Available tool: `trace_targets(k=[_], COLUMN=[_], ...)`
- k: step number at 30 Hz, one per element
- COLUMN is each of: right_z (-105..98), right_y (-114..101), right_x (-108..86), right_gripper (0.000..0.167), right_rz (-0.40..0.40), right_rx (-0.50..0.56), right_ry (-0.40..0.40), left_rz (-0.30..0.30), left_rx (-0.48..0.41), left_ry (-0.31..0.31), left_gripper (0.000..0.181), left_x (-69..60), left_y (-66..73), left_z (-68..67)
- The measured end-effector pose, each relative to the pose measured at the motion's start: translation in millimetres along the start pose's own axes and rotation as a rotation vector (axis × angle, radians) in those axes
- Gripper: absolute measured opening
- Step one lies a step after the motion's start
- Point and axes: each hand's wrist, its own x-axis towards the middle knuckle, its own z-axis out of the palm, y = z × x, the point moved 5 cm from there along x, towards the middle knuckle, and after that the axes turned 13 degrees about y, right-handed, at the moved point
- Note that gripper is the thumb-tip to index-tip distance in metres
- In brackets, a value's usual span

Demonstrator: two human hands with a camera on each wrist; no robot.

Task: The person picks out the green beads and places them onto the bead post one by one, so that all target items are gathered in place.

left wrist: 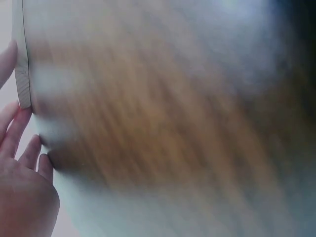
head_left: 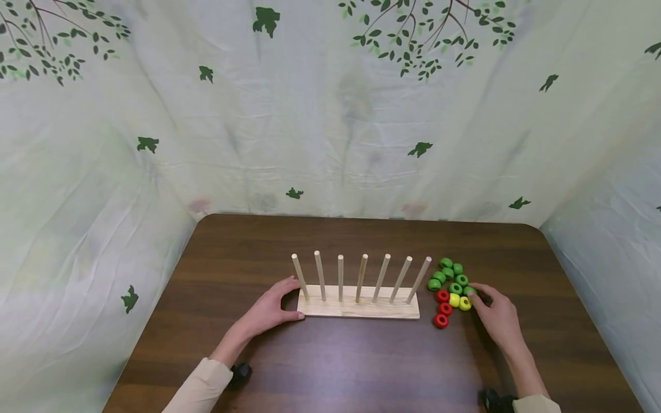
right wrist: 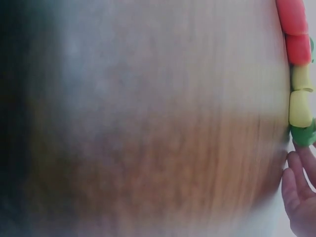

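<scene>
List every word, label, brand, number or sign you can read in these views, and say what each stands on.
None: no readable text in any view.
Wooden peg board, beads and table: no lettering visible.
Fabric backdrop: only printed branches and dark green shapes, no words.
Black wrist devices: too small and dark to tell whether they carry any marking.
</scene>
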Motion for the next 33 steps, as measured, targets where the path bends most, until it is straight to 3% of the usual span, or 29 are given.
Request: trace_targets(k=[20, 29, 33], right_z=[-2, -7, -11], right_y=[9, 3, -4], right_x=[-1.3, -3.1, -2.5], right_gripper=[0.041, 0.042, 0.043], right_rz=[0.002, 0.035, 0.006], right_rx=[-0.014, 0.016, 0.032], right_ry=[-0.005, 0.039, 0.054], left_rz=[-0.048, -0.027, -0.02], left_rx=[-0.038, -0.017, 0.0], left_ry=[-0.036, -0.023, -0.014], left_gripper=[0.071, 0.069, 0.069], left_x=[1.3, 1.6, 2.0], left_y=[1.8, 1.9, 2.7], left_z=[2.2, 0.0, -1.8])
